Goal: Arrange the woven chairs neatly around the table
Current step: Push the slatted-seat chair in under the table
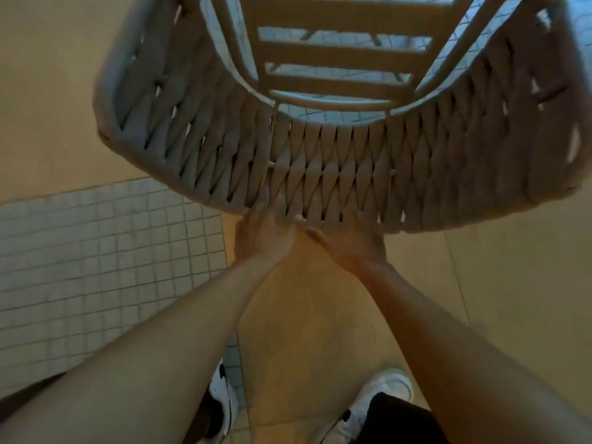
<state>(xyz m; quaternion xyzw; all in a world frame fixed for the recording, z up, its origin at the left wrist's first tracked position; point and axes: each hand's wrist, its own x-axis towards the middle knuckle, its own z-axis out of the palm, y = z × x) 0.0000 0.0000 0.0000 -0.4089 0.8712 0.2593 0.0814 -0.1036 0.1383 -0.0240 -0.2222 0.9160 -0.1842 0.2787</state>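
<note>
Nearest the viewer, two white-and-black shoes (378,408) stand on tan floor (304,331), the left one at the edge of a patch of small pale mosaic tiles (96,251) that fills the near left. From here both bare forearms reach forward and converge at the middle of the view. The left hand (266,238) and the right hand (349,243) sit side by side, almost touching, on the top rim of a woven chair (320,161) — fingers curled over the rim into the strap weave, so each hand is closed around the back of the chair; how far the fingertips wrap on the far side cannot be told through the blur. The chair's curved woven back sweeps left and right from the hands; beyond it lies the slatted seat (339,52), through which more pale tile shows. No table appears within the frame, so the chair's place relative to it cannot be read. Step in hand, as judged: carrying or sliding one chair by its backrest toward its place at the table. The heavy blur on the chair suggests motion. The next move calls for keeping the two-handed hold balanced — the hands are close together at centre, so the chair could swing — then squaring the seat to the table edge and setting all legs down evenly before letting go.
</note>
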